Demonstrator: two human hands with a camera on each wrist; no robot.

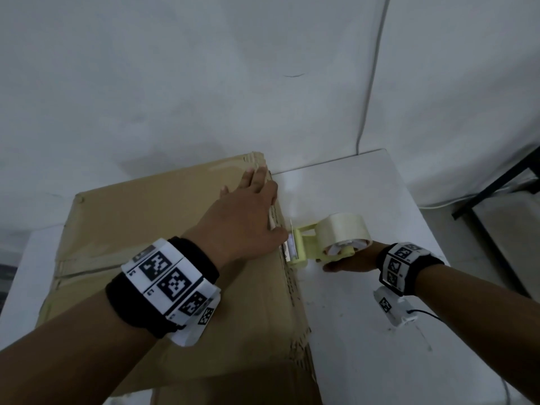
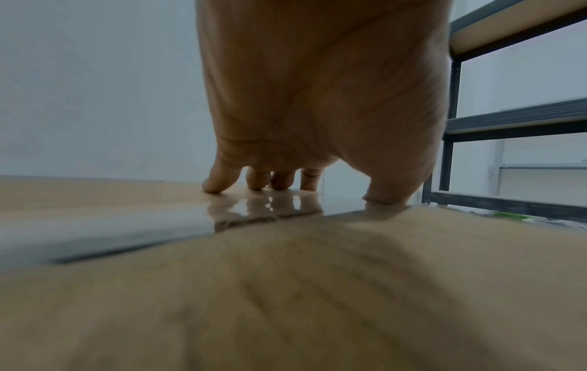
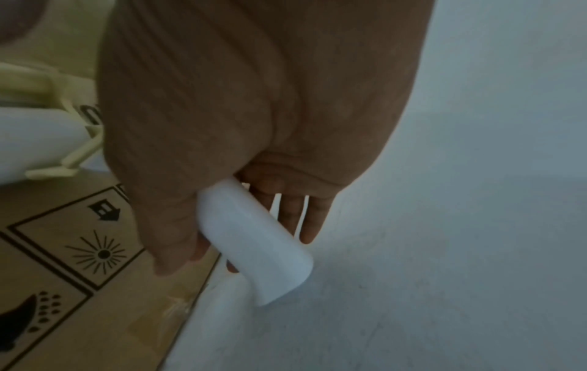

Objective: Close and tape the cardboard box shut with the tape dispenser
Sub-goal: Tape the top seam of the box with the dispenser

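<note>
A closed cardboard box (image 1: 175,247) sat on a white counter (image 1: 365,331), its top flaps down and a strip of clear tape (image 2: 254,208) running along the seam. The left hand (image 1: 242,214) lay flat on the box top near the right edge, fingers (image 2: 219,180) straight and spread, pressing on the tape. The right hand (image 1: 353,260) had its grip clamped round the white handle (image 3: 254,241) of a pale yellow tape dispenser (image 1: 324,241), whose blade end met the box's right edge just beside the left hand. The step looked like finishing the strip down the side. Doing it well probably meant keeping the left palm firm on the seam and pulling the dispenser downward, flat against the side, before cutting.
</note>
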